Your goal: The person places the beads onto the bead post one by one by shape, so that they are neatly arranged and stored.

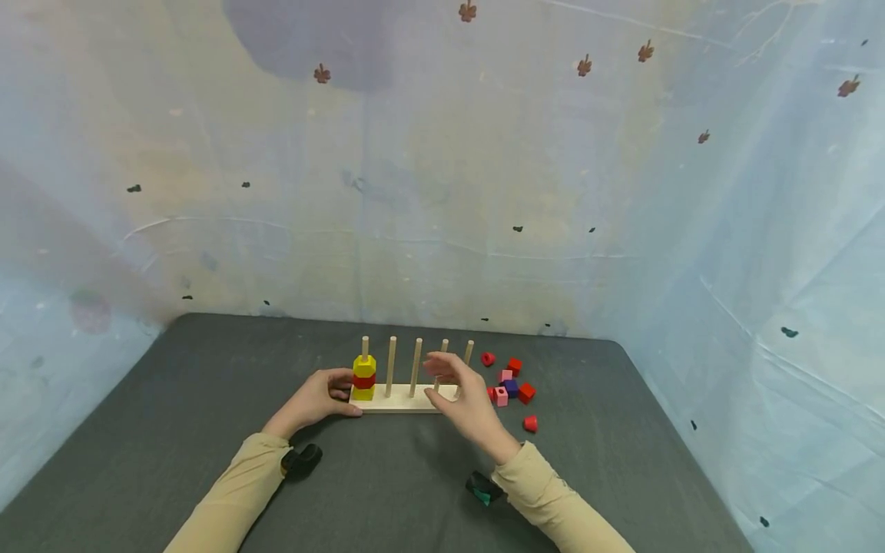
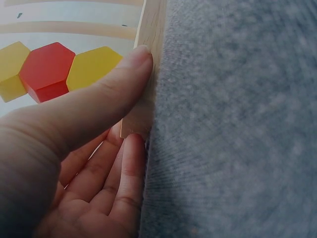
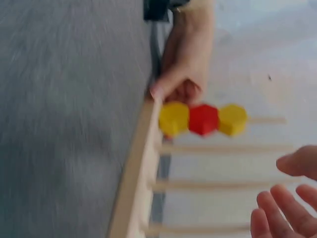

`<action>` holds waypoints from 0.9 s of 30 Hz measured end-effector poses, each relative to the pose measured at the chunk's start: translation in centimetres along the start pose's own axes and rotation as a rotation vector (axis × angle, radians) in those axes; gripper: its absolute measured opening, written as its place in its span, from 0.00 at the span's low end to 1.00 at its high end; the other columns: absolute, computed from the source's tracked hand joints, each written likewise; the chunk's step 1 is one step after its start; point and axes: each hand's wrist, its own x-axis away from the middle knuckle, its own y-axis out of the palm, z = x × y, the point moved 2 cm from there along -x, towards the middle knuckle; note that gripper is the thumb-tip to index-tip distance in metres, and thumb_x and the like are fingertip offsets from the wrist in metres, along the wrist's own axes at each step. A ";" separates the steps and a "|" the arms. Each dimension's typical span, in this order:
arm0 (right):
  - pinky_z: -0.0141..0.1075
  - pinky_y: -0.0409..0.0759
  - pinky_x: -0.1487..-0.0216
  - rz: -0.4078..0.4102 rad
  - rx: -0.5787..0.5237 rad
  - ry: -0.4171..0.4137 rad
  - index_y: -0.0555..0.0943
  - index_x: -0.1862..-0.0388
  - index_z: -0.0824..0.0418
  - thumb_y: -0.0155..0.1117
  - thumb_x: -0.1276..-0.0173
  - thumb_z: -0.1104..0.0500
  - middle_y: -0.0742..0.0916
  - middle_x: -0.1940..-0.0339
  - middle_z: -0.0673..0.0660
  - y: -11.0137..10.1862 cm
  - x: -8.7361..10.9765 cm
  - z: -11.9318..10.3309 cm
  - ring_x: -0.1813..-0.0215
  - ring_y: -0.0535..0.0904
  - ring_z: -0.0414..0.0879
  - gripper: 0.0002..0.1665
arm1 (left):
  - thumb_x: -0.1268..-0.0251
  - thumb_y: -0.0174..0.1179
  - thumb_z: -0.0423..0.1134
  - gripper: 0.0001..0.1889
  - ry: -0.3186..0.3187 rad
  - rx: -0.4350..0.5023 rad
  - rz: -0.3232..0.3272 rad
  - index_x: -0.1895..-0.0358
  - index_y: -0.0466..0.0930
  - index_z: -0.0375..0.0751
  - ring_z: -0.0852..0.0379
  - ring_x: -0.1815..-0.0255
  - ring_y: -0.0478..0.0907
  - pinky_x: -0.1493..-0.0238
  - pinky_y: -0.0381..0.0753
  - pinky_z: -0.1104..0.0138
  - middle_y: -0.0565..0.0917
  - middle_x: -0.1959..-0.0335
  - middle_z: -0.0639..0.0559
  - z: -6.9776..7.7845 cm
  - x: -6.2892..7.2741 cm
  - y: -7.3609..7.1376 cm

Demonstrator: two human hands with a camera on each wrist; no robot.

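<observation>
A pale wooden peg board with several upright pegs stands on the dark cloth. Its leftmost peg carries a yellow bead, a red bead and another yellow bead, all hexagonal in the left wrist view. My left hand holds the board's left end, thumb on the front edge and fingers round the end. My right hand hovers before the right-hand pegs, its fingers loosely bent and apart from the thumb. Nothing shows between them. It hides part of those pegs and of the board's right end.
Right of the board lie loose beads: red cubes, pink cubes, a dark purple one and a red round one. A red tapered bead lies nearer. A patterned sheet hangs behind the table.
</observation>
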 end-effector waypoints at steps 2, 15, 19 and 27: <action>0.50 0.77 0.48 0.011 0.028 0.001 0.73 0.39 0.63 0.68 0.39 0.70 0.82 0.48 0.62 -1.4 0.3 0.0 0.48 0.79 0.55 0.29 | 0.58 0.78 0.41 0.38 -0.002 0.003 -0.001 0.40 0.74 0.32 0.46 0.48 0.77 0.47 0.78 0.55 0.79 0.45 0.41 0.1 0.0 0.0; 0.51 0.78 0.49 -0.018 0.194 0.056 0.70 0.35 0.56 0.72 0.41 0.66 0.81 0.47 0.55 -9.4 2.3 4.1 0.47 0.78 0.54 0.36 | 0.58 0.77 0.41 0.38 -0.021 -0.009 0.006 0.39 0.74 0.32 0.46 0.47 0.77 0.47 0.77 0.55 0.78 0.45 0.40 0.0 0.0 0.1; 0.56 0.76 0.48 -0.091 0.202 0.127 0.71 0.36 0.54 0.72 0.41 0.66 0.82 0.47 0.55 -10.7 3.2 5.9 0.47 0.78 0.55 0.35 | 0.57 0.77 0.41 0.38 -0.023 -0.009 0.009 0.39 0.74 0.32 0.46 0.47 0.77 0.47 0.77 0.55 0.78 0.45 0.40 0.0 0.0 0.1; 0.56 0.76 0.48 -0.212 0.291 0.192 0.72 0.36 0.62 0.74 0.43 0.63 0.81 0.45 0.60 -12.4 5.6 8.9 0.47 0.78 0.55 0.35 | 0.57 0.77 0.41 0.38 -0.021 -0.012 0.006 0.39 0.74 0.32 0.46 0.48 0.77 0.47 0.78 0.55 0.78 0.45 0.40 0.0 0.0 0.0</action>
